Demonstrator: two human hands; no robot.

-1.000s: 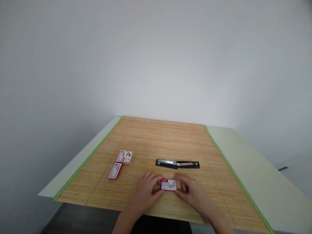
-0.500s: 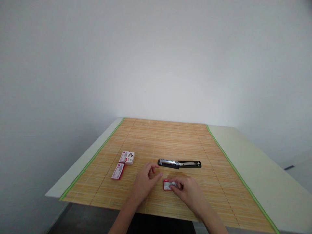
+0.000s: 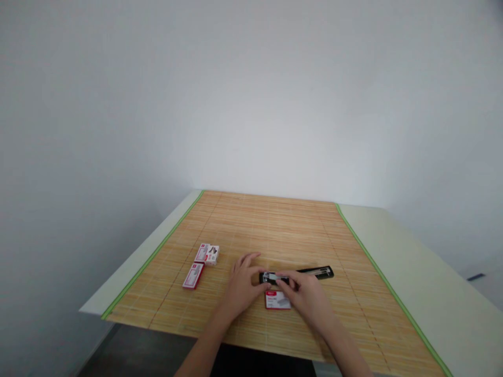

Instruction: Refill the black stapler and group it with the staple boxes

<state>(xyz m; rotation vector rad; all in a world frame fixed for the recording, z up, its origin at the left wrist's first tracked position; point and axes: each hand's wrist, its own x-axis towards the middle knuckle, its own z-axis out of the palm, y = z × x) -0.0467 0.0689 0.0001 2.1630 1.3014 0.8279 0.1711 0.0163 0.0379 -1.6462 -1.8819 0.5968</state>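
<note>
A black stapler (image 3: 314,272) lies opened out flat on the bamboo mat (image 3: 275,230), its metal channel facing up. My left hand (image 3: 242,280) rests at the stapler's left end, fingers curled around it. My right hand (image 3: 302,292) pinches over the metal channel near the same end; whether it holds staples is too small to see. A small red and white staple box (image 3: 276,301) lies on the mat just below the stapler, between my hands.
Two more red and white staple boxes (image 3: 193,275) (image 3: 203,253) and a small white box (image 3: 212,255) lie to the left on the mat. The mat has green side edges and covers a pale table (image 3: 412,272) against a white wall.
Both hands left the staple box on the mat and moved up to the stapler's left end. The stapler sits slightly shifted.
</note>
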